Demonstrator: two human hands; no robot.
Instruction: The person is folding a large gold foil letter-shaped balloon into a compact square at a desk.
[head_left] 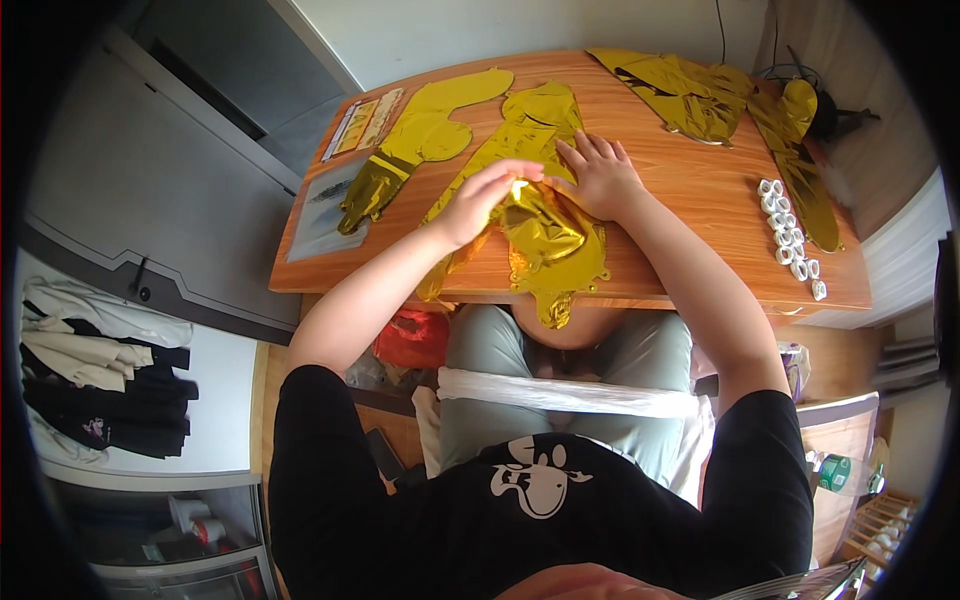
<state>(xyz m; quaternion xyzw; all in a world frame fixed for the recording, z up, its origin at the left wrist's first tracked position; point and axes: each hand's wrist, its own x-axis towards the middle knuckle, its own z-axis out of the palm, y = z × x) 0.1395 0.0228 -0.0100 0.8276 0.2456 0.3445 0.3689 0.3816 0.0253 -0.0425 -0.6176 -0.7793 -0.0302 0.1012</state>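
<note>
A flat, uninflated gold foil balloon (545, 235) lies in front of me, its near end hanging over the table's front edge. Its near part looks crumpled and slightly raised. My left hand (482, 207) is at the foil from the left, fingers stretched to the right; its thumb is partly hidden. On the other side, my right hand (603, 180) lies flat with fingers spread, its thumb side against the crumpled foil. The two hands almost meet above the raised part. Another gold foil balloon (430, 125) lies flat to the left.
More gold foil (690, 95) lies at the back right of the wooden table (660, 245), with another piece (805, 170) along the right side. Several small white rolls (783, 225) stand near the right edge. A printed card (362, 125) and a clear plastic sleeve (325, 215) lie at the left.
</note>
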